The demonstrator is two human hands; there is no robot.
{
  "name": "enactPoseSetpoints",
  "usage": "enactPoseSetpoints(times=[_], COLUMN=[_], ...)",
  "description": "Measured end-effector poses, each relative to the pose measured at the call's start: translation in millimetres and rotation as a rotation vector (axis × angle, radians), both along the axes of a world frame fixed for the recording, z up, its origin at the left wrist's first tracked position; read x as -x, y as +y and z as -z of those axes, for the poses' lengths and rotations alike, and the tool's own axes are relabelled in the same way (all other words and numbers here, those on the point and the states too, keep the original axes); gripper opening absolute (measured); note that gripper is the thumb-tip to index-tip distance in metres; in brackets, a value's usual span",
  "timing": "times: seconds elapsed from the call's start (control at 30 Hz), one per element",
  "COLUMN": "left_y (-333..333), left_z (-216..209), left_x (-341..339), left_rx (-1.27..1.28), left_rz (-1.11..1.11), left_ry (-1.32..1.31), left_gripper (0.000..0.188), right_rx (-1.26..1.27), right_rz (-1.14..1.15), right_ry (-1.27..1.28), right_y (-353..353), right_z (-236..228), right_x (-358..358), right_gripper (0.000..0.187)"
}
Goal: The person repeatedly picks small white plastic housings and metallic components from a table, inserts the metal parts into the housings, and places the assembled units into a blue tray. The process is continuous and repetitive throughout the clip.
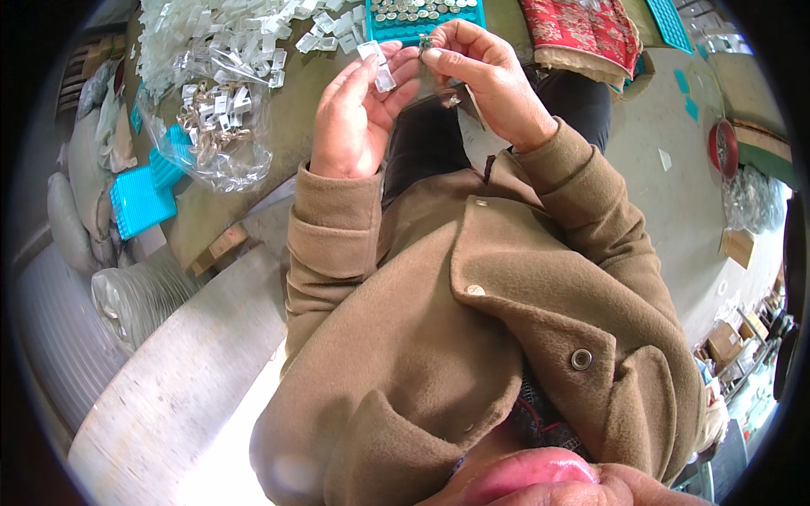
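My left hand [350, 122] is raised over the near edge of the table, its fingers curled around a small clear-and-white plastic case [377, 67] that looks hinged open. Close beside it, my right hand [485, 72] pinches a small dark metallic piece [426, 44] between thumb and fingertips. A shiny brownish bit [450, 98] hangs below those fingers; its kind is too small to make out. Just beyond both hands lies a turquoise tray [403, 32] with rows of round, silvery pieces.
A heap of clear plastic cases [198, 42] covers the far left of the table. Nearer is an open plastic bag [245, 164] of cases with gold-coloured pieces. Turquoise trays [139, 201] lie at the left edge. A red patterned cloth [582, 38] is at the right.
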State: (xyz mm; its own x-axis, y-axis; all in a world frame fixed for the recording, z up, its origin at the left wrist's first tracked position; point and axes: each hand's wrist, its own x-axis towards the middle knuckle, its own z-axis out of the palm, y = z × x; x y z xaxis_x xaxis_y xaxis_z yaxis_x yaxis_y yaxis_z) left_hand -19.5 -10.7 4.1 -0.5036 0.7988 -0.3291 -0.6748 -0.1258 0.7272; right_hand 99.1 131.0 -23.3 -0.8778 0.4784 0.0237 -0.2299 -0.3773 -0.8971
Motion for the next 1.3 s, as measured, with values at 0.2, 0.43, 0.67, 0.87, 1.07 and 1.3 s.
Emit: enactPoseSetpoints(times=[0.2, 0.43, 0.67, 0.87, 1.07, 1.3], left_y=[5, 10, 3, 7, 5, 6], left_z=[11, 17, 17, 20, 19, 16], left_x=[-12, -18, -10, -12, -14, -16], left_rx=[0.039, -0.085, -0.057, -0.123, -0.113, -0.095], left_rz=[-0.131, -0.092, -0.041, -0.114, -0.144, -0.151], left_ry=[0.203, 0.041, 0.3, 0.366, 0.378, 0.366], left_gripper=[0.031, 0.028, 0.028, 0.03, 0.032, 0.032], right_rx=[0.171, 0.234, 0.208, 0.168, 0.1, 0.144], right_rz=[-0.041, 0.038, 0.034, 0.044, 0.042, 0.037], right_ry=[0.069, -0.06, -0.068, -0.092, -0.061, -0.033], right_y=[-15, -26, -14, -21, -22, -19], right_z=[-14, -13, -5, -8, -13, -14], right_x=[-2, -1, -1, -2, -1, 1], right_gripper=[0.009, 0.007, 0.008, 0.008, 0.009, 0.007])
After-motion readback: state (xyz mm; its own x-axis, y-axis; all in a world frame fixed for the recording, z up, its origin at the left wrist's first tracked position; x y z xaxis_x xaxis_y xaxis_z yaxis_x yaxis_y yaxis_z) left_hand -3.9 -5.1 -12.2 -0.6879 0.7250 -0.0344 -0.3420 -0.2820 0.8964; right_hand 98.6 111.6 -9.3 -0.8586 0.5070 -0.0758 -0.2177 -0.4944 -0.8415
